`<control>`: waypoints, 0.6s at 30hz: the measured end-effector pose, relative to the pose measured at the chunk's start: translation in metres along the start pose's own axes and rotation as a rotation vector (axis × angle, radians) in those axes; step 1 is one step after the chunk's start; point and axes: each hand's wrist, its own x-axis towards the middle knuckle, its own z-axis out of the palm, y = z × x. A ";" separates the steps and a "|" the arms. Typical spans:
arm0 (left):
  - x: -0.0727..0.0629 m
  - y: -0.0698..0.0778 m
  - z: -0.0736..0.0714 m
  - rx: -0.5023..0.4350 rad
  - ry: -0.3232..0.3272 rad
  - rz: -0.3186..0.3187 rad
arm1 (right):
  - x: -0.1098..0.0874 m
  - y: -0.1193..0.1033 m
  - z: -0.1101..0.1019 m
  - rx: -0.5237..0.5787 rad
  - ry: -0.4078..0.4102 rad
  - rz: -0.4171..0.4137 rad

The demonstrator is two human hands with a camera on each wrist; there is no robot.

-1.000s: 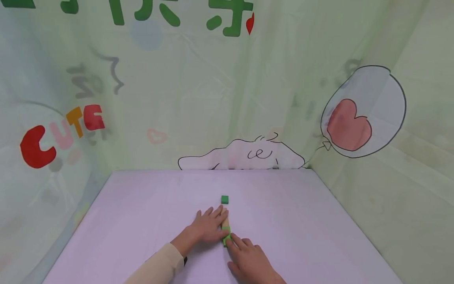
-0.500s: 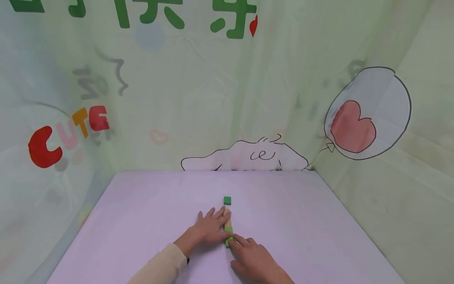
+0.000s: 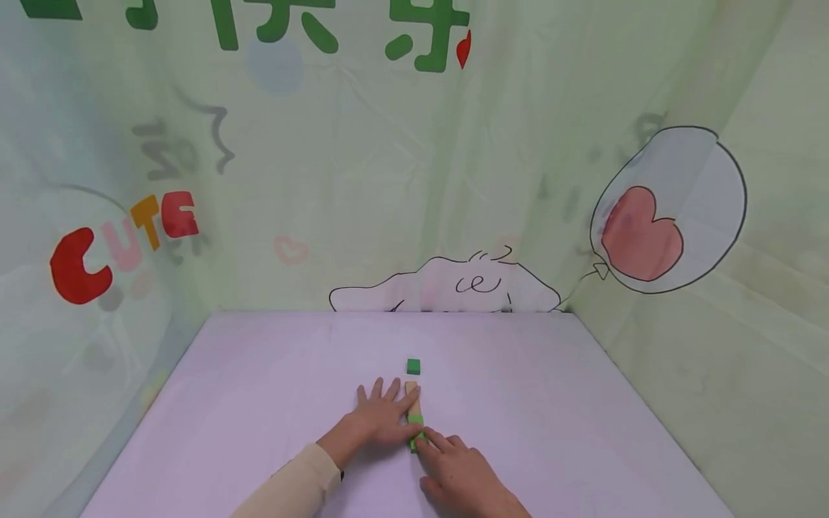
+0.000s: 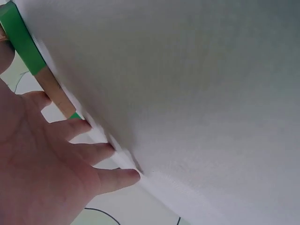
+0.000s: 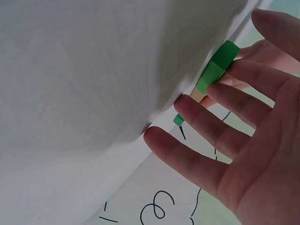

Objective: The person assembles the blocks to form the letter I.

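A narrow line of toy blocks lies on the table, a tan wooden block [image 3: 411, 397] at its far part and bright green [image 3: 416, 419] at the near part. Fingers spread, my left hand [image 3: 378, 421] lies along the left side of the line, index fingertip at the tan block and thumb over the green part. My right hand [image 3: 461, 471] touches the near green end from the right with extended fingertips; that end is partly hidden. In the right wrist view, the green part [image 5: 212, 74] shows beside those fingertips. A separate dark green cube [image 3: 414, 367] sits just beyond the line.
A pale lilac cloth covers the table [image 3: 550, 403]. Printed curtains [image 3: 363, 165] hang behind it and along both sides, right at its edges.
My left hand's fingers have spread and shifted left, uncovering more of the tan block's far end. The right hand stays at the green end, and the blocks look unmoved.
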 end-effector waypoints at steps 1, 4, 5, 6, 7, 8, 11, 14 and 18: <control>0.000 0.000 0.000 -0.002 -0.001 -0.005 | 0.001 0.000 0.000 -0.001 -0.008 0.003; 0.000 -0.002 0.002 -0.004 0.003 -0.015 | 0.002 -0.001 -0.001 0.003 -0.017 0.009; 0.000 -0.003 0.002 -0.006 0.006 -0.015 | 0.002 -0.001 -0.001 0.010 -0.016 0.011; 0.001 -0.003 0.002 -0.008 0.007 -0.015 | 0.002 -0.001 -0.001 0.018 -0.021 0.014; 0.001 -0.004 0.003 -0.011 0.006 -0.016 | 0.003 0.000 -0.002 0.035 -0.020 0.014; 0.002 -0.005 0.004 -0.015 0.007 -0.017 | 0.003 0.000 -0.003 0.055 -0.019 0.016; 0.005 -0.007 0.006 -0.023 0.007 -0.020 | 0.004 0.002 -0.007 0.120 -0.029 0.027; 0.008 -0.008 0.007 -0.023 0.004 -0.023 | 0.007 0.004 -0.013 0.183 -0.052 0.045; 0.007 -0.008 0.008 -0.014 -0.001 -0.026 | 0.011 0.010 -0.019 0.248 -0.074 0.044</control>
